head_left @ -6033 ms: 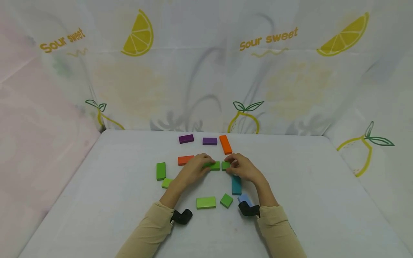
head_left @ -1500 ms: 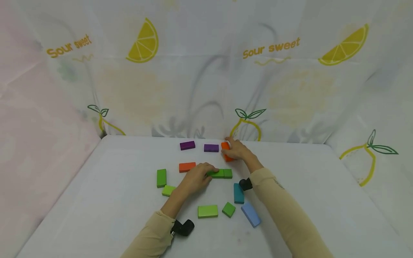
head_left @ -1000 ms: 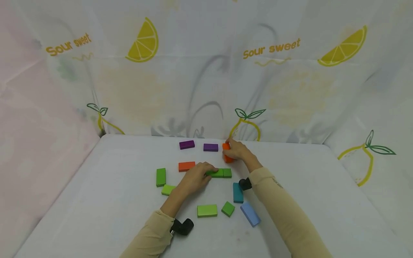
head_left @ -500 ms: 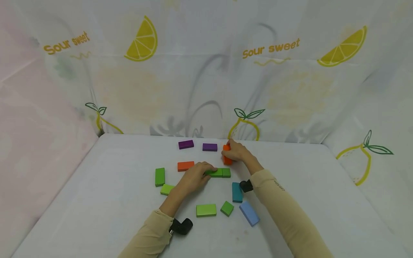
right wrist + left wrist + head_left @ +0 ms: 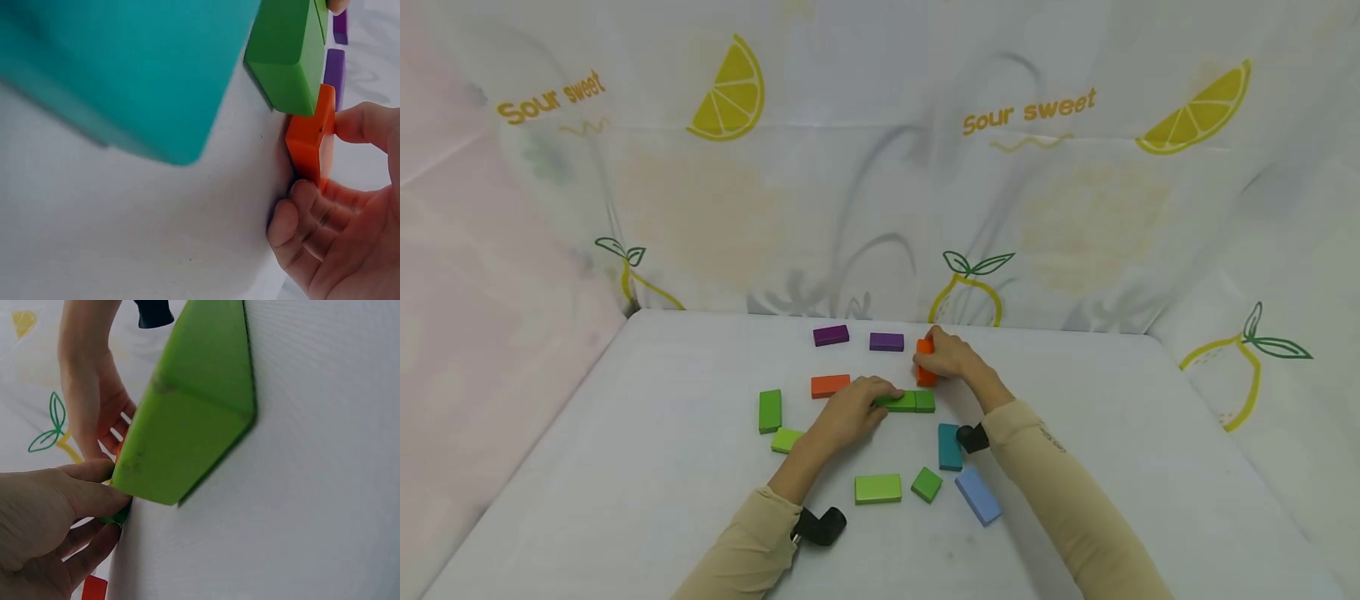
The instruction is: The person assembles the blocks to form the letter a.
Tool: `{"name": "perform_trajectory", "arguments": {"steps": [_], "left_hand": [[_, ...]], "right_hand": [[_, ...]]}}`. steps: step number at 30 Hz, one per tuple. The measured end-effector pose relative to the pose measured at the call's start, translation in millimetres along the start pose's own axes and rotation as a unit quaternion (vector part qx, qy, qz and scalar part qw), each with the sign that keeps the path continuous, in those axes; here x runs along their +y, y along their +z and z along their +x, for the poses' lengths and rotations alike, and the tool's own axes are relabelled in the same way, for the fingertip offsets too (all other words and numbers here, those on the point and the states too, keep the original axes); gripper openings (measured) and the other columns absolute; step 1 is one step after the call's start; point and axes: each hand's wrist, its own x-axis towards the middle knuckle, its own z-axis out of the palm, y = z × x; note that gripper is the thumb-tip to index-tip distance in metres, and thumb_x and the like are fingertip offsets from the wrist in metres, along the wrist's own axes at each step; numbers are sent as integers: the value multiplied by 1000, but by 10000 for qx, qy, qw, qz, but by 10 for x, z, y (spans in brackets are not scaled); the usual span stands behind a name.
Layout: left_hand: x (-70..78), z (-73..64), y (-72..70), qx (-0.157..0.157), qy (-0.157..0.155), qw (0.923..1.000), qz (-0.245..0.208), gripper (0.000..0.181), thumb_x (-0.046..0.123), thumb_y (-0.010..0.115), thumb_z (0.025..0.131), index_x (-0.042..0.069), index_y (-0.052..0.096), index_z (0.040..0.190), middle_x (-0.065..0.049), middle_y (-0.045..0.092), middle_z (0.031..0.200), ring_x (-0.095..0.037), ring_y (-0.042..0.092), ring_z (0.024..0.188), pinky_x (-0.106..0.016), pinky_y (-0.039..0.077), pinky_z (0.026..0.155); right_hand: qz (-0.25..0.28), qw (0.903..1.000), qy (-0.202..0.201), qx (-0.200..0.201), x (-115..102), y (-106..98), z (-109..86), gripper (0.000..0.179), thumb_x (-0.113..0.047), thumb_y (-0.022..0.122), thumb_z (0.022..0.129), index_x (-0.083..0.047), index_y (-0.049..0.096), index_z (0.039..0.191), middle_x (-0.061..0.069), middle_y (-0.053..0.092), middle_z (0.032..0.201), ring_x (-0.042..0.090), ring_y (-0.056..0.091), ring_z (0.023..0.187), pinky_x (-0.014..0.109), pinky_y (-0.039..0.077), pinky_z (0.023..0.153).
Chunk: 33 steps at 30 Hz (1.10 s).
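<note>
My left hand (image 5: pixel 855 408) grips the left end of a long green block (image 5: pixel 902 402) lying flat on the table. A small green block (image 5: pixel 925 402) sits end to end with it on the right. Just behind that small block, my right hand (image 5: pixel 951 353) pinches an orange block (image 5: pixel 926 377) between thumb and fingers. The right wrist view shows the thumb on one side of the orange block (image 5: pixel 306 140) and fingers at the other. Whether the orange block touches the green one, I cannot tell. The left hand hides part of the long green block.
Two purple blocks (image 5: pixel 887 342) lie at the back, and a red-orange block (image 5: pixel 830 386) is left of centre. Green and lime blocks (image 5: pixel 770 412) lie further left. Nearer me are a lime block (image 5: pixel 877 489), a green square block (image 5: pixel 927 484), a teal block (image 5: pixel 950 447) and a light-blue block (image 5: pixel 977 496).
My right hand has gone from the small green block to the orange block, which has slid nearer me and straightened. The gap between the two green blocks has closed. My left hand has stayed put.
</note>
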Motion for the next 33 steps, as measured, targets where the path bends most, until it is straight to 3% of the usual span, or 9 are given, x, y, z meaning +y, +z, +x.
{"name": "perform_trajectory", "arguments": {"steps": [9, 23, 33], "left_hand": [[27, -7, -46, 66, 82, 9998, -197, 31, 1, 65, 85, 13, 68, 113, -3, 67, 117, -22, 59, 112, -40, 48, 96], [-5, 1, -8, 10, 48, 9997, -243, 31, 1, 65, 85, 14, 69, 113, -2, 67, 117, -22, 59, 113, -40, 47, 97], [-26, 4, 12, 71, 55, 9996, -257, 31, 2, 65, 85, 14, 69, 114, -1, 67, 118, -21, 58, 114, -40, 47, 98]], "right_hand": [[8, 10000, 10, 91, -48, 17, -59, 57, -37, 52, 84, -5, 42, 130, 14, 60, 106, 26, 56, 86, 36, 45, 76], [-54, 10000, -75, -38, -80, 27, -139, 52, -34, 51, 85, -7, 42, 129, 12, 59, 97, 25, 55, 78, 30, 42, 66], [-152, 9998, -84, -53, -90, 27, -152, 53, -36, 51, 86, -8, 42, 129, 12, 60, 98, 24, 56, 79, 31, 43, 67]]}}
